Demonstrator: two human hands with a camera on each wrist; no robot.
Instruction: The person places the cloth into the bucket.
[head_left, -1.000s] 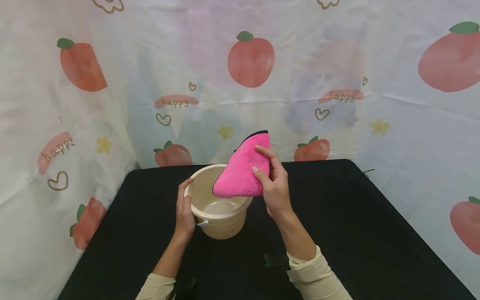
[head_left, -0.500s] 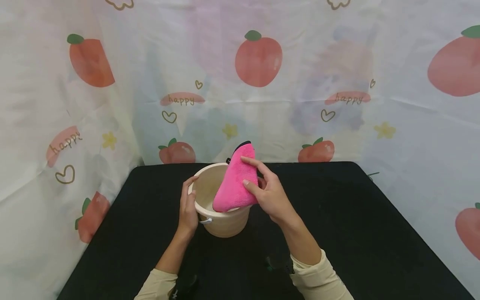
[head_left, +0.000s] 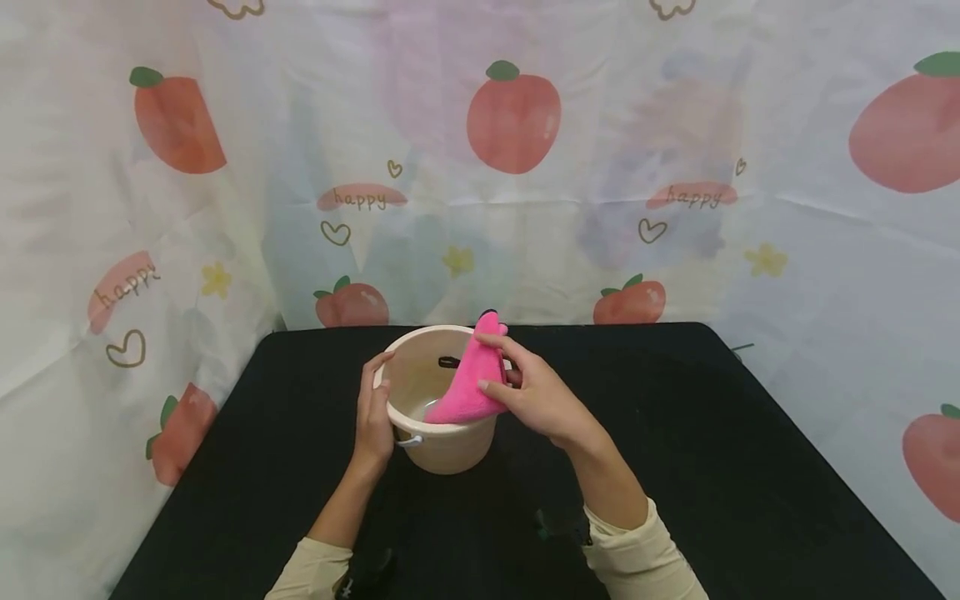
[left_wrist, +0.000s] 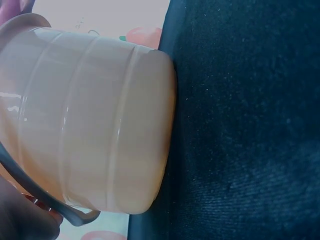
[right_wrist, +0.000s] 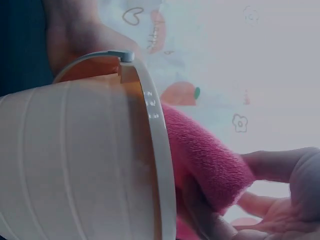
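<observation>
A beige plastic bucket [head_left: 450, 454] stands upright on the black table, its white handle [head_left: 409, 441] hanging at the left side. My left hand [head_left: 372, 417] grips the bucket's left rim. With thumb and fingers my right hand [head_left: 538, 396] pinches a fluffy pink towel [head_left: 472, 387], folded and with dark edging. The towel's lower end dips into the bucket's mouth at the right front, while its top sticks up above the rim. In the right wrist view the towel [right_wrist: 210, 160] bends out over the rim between the fingers. A small black loop [head_left: 448, 362] shows against the bucket's inner wall.
The black table [head_left: 712, 467] extends on both sides of the bucket. Behind it and to the sides hangs a white curtain [head_left: 420, 150] printed with fruit, hearts and flowers.
My right hand has lowered the pink towel from above the bucket into its mouth, and the towel is now more narrowly folded. My left hand keeps its grip on the rim.
</observation>
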